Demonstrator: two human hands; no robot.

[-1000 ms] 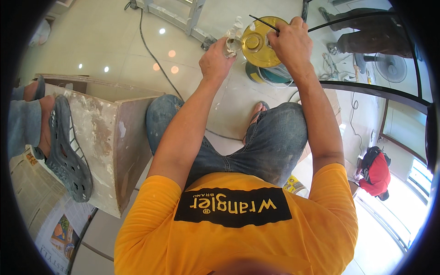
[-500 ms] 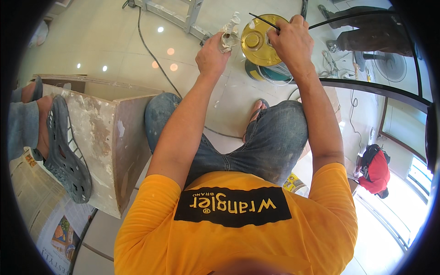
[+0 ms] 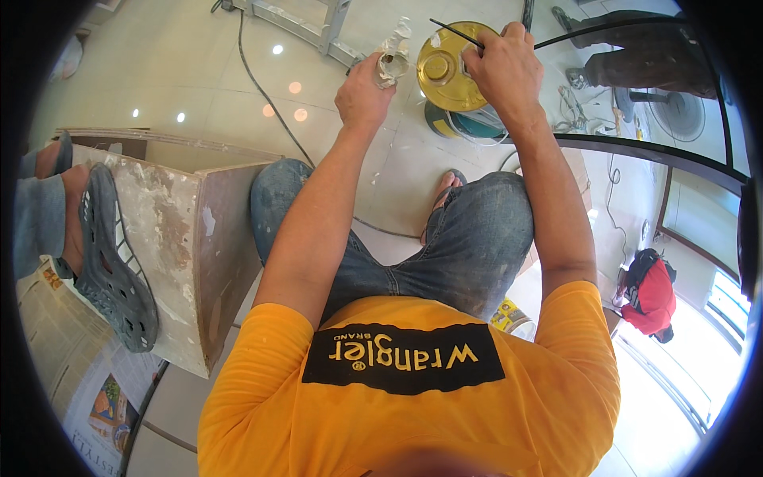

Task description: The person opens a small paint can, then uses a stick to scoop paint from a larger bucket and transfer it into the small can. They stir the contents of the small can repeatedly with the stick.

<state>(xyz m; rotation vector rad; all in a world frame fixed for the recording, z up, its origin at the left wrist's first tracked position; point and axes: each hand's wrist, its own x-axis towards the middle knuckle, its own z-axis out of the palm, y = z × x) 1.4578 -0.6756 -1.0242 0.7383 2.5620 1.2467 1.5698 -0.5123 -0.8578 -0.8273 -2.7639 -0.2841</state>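
My left hand is closed around a crumpled whitish rag, held up beside a round gold metal tin lid. My right hand rests on the right part of that lid and grips a thin dark rod that sticks out to the upper left. The gold tin stands on the pale tiled floor in front of my knees, with a green round tin just under it. My legs in blue jeans are bent below the arms.
A paint-stained wooden board stands at my left, with another person's foot in a grey clog against it and newspaper beneath. A black cable crosses the floor. A ladder base is at the top, a red bag at right.
My left hand has lifted the rag slightly and moved it closer to the gold lid. The right hand stays on the lid with the rod.
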